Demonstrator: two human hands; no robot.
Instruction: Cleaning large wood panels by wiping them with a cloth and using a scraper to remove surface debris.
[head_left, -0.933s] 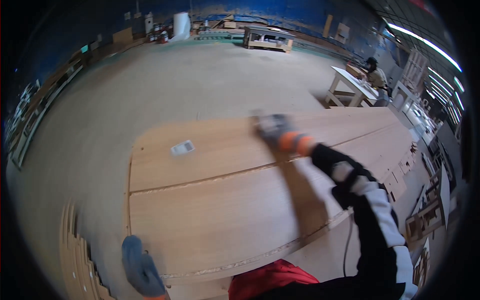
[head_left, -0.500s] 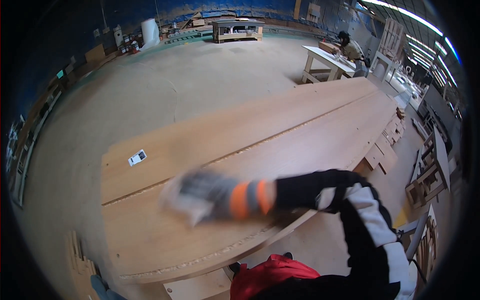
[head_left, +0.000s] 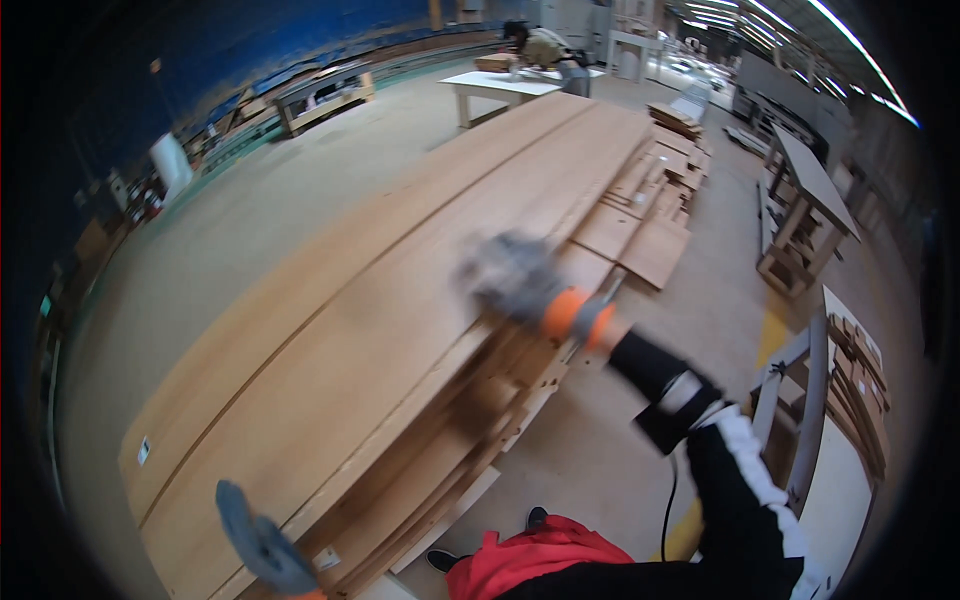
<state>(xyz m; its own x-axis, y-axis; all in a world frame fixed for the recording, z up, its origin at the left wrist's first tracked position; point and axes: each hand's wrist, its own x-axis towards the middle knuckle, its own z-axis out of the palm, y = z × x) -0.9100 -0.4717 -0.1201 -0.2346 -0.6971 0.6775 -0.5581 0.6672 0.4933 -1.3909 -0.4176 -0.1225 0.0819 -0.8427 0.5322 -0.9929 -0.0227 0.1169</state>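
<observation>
Long flat wooden boards (head_left: 400, 300) lie side by side, with a dark lengthwise seam between them. My right hand (head_left: 515, 280), in a grey glove with an orange cuff, is over the board's near edge, right of the middle. Motion smears its fingers, so I cannot make out whether it holds something. At the lower left my left hand (head_left: 265, 550), in a grey-blue glove, is at the board's near edge with its fingers stretched out. A small white label (head_left: 144, 450) sits on the far board at its left end.
Under the near edge are stacked wooden pieces (head_left: 420, 490), with more cut boards (head_left: 640, 235) to the right. A bench frame (head_left: 800, 200) and a rack of wood strips (head_left: 855, 380) stand at the right. Farther back, another person (head_left: 545, 50) bends over a white-topped table (head_left: 500, 82).
My right hand has swept from the board's left part to the right and farther away. The view has turned right, and my left hand now shows more fully at the near edge.
</observation>
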